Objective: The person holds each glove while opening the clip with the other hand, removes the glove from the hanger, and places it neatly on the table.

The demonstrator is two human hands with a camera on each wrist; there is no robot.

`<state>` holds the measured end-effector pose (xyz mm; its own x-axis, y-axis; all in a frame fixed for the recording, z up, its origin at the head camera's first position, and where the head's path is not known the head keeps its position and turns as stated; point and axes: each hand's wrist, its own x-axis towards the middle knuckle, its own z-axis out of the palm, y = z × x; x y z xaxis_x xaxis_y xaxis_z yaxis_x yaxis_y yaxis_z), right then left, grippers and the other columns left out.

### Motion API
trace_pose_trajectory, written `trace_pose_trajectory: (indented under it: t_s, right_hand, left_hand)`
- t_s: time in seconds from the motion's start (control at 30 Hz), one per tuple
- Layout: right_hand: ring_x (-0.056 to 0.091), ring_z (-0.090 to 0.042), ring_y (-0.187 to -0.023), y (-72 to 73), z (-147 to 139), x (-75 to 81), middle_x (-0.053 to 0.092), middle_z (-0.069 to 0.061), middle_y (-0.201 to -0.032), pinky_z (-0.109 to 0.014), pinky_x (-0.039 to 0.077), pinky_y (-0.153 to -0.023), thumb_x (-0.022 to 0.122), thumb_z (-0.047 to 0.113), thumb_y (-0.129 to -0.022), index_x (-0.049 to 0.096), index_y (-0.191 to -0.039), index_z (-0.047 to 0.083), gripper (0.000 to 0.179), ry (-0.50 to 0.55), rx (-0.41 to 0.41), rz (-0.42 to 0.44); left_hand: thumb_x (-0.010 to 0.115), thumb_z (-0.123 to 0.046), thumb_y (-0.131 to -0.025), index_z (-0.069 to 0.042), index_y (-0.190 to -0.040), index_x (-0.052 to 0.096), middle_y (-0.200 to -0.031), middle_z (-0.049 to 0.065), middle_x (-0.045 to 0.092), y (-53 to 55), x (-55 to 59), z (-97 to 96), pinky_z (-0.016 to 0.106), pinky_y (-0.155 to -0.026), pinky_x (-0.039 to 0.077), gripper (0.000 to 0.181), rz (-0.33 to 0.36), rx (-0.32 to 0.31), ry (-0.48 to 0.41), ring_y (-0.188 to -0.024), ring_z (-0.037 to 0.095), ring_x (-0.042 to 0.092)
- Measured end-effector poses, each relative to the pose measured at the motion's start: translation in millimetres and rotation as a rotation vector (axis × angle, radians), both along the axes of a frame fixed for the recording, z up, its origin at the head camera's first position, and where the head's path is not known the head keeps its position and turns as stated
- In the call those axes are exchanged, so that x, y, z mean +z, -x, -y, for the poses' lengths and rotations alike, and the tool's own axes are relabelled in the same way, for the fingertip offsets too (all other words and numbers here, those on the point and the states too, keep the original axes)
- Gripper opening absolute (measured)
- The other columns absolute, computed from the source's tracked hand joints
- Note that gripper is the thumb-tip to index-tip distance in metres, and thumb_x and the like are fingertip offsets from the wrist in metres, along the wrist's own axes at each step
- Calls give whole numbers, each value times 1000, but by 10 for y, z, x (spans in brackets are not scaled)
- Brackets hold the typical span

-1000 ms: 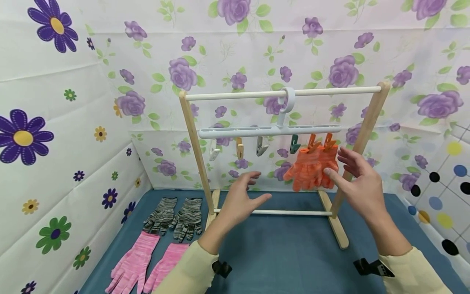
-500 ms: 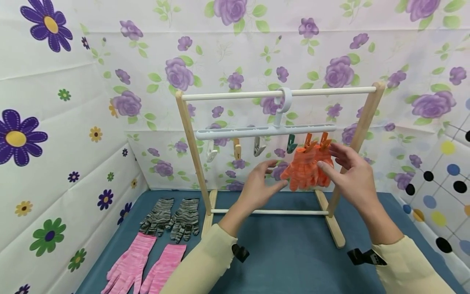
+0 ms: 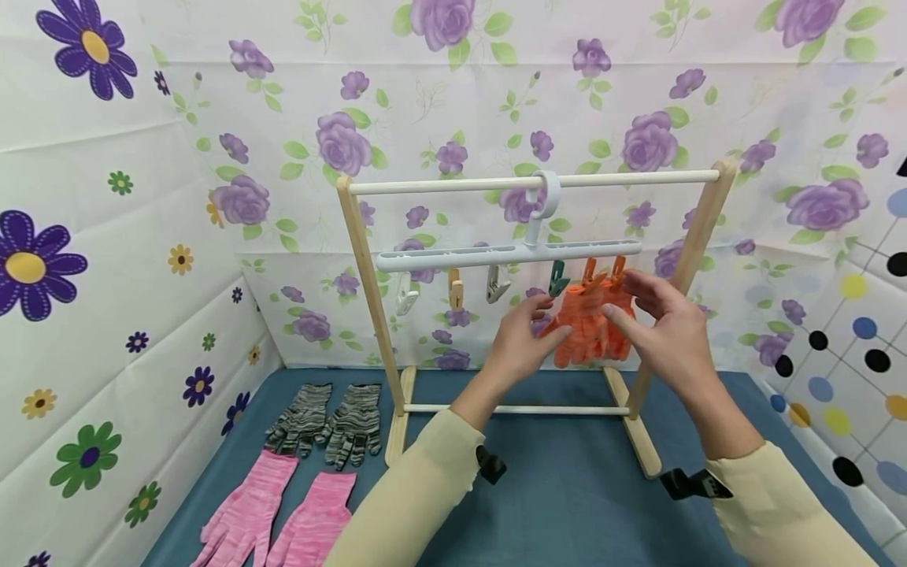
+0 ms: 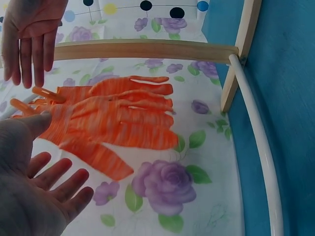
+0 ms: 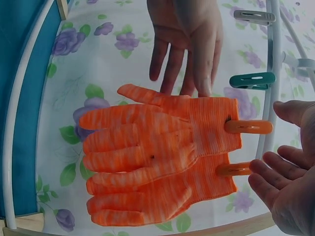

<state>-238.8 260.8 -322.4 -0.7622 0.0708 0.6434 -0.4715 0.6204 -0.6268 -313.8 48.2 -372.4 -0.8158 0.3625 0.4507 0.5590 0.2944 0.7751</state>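
Two orange knitted gloves (image 3: 583, 327) hang fingers down from the right part of a white hanger (image 3: 460, 257), overlapping each other. Each cuff is gripped by an orange clothespin (image 5: 251, 127). My left hand (image 3: 520, 345) is at the gloves' left side, fingers spread and slightly bent, with the thumb overlapping the glove edge in the head view. On the other side, my right hand (image 3: 669, 335) is held with its fingers beside the cuffs and clothespins. Both palms face the gloves, and neither hand grips anything. A green clothespin (image 3: 557, 279) hangs just left of the gloves.
The hanger hooks over the top bar of a wooden rack (image 3: 368, 295). Several other clothespins hang along it, including a yellow one (image 3: 455, 290). Grey striped gloves (image 3: 354, 425) and pink gloves (image 3: 248, 508) lie on the blue table (image 3: 546, 488) at left.
My left hand has moved right and up to the orange gloves. The right hand has come slightly closer to the cuffs. The gloves still hang from the clothespins.
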Motion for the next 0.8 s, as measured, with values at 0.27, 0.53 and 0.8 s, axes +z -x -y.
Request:
trace_pose_trajectory:
  t_s: [0.27,0.53,0.8]
  right_hand:
    - [59,-38,-135,37,18,-14,60,-18,-148,-55,46,-108,81,26,-98,55,-154,6,64,19,37,17]
    - [59,-39,-135,46,48,-11,60,-17,-149,-58,44,-110,81,28,-98,56,-153,5,64,42,44,30]
    - [60,-39,-134,41,35,0,60,-16,-150,-59,46,-108,81,27,-98,56,-154,7,64,43,53,31]
  left_hand:
    - [71,-28,-105,-6,-136,66,-128,9,71,29,41,-226,29,-91,57,38,-38,58,3,-111,19,69]
    - [66,-30,-109,-3,-128,73,-98,6,71,47,70,-374,22,-58,43,34,-39,107,-4,-66,9,54]
    - [63,-25,-110,-2,-117,77,-88,5,72,37,76,-399,21,-57,47,28,-51,78,-13,-63,7,58]
